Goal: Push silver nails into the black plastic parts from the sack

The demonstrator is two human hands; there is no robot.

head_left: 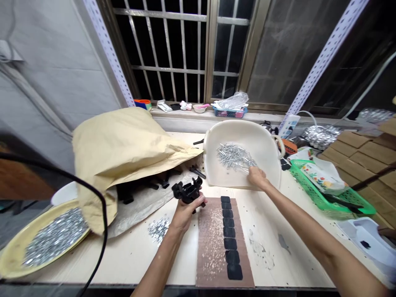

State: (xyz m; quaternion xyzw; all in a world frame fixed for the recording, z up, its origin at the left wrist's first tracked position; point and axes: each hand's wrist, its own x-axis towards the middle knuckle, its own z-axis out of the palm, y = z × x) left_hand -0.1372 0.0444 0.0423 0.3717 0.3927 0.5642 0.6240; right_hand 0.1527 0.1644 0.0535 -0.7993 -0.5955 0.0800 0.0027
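My left hand [189, 208] is closed round a black plastic bracket [187, 190] with several prongs, held above the table beside a brown board [213, 247]. My right hand [257, 178] reaches into a tilted white plastic basin [213, 165]. Its fingers are pinched together at the near edge of a pile of long thin metal screws [233, 156]; a screw's shaft shows at the fingertips. A column of several black square pads [229, 232] lies on the brown board, with pale crumbs scattered to their left. Small shiny metal pieces [159, 229] lie in a heap left of the board.
At left, a large tan paper sack [123, 140] lies with its mouth towards me, dark parts showing inside. A yellow dish [12, 260] holds more metal pieces. A black cable [103, 214] hangs in front. At right stand a green basket [309, 194] and stacked cardboard boxes [368, 161].
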